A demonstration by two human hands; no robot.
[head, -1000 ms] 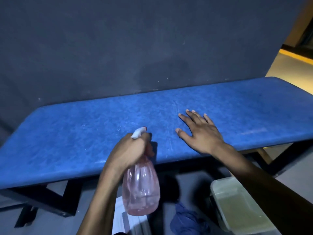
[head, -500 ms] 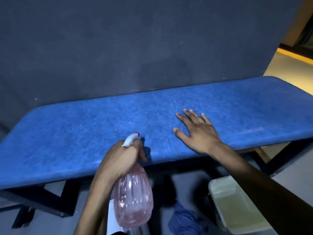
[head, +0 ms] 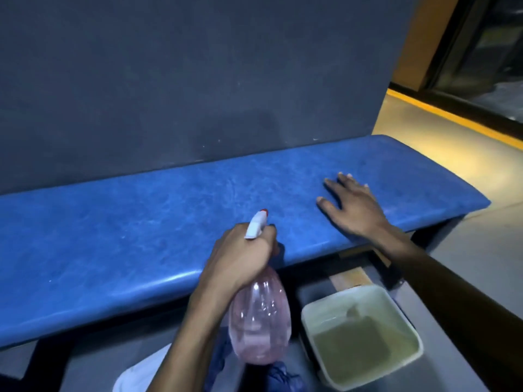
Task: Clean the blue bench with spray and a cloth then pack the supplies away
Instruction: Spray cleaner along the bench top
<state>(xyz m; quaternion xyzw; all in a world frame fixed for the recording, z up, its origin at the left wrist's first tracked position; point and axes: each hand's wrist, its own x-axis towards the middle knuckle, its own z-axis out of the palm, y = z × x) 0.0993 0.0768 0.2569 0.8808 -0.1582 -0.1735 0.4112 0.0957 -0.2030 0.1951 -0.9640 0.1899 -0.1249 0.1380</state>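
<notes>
A long blue bench [head: 141,227] runs across the view against a dark wall. My left hand [head: 240,256] grips the neck of a pink see-through spray bottle [head: 260,321], whose white nozzle with a red tip [head: 256,224] points over the bench seat. My right hand [head: 351,205] lies flat with fingers spread on the right part of the seat, holding nothing. A dark blue cloth [head: 277,374] lies crumpled on the floor below the bottle, partly hidden by my left arm.
A pale square tub [head: 407,329] with murky liquid stands on the floor under the bench's front edge at the right. Something white [head: 135,374] lies on the floor at the bottom left. Black bench legs [head: 433,233] show below the seat. Yellow-lit floor [head: 424,148] lies beyond the right end.
The view has swung to the right, so the bench's right end and the tub show more fully. My right hand has slid right along the seat. The bottle stays in my left hand.
</notes>
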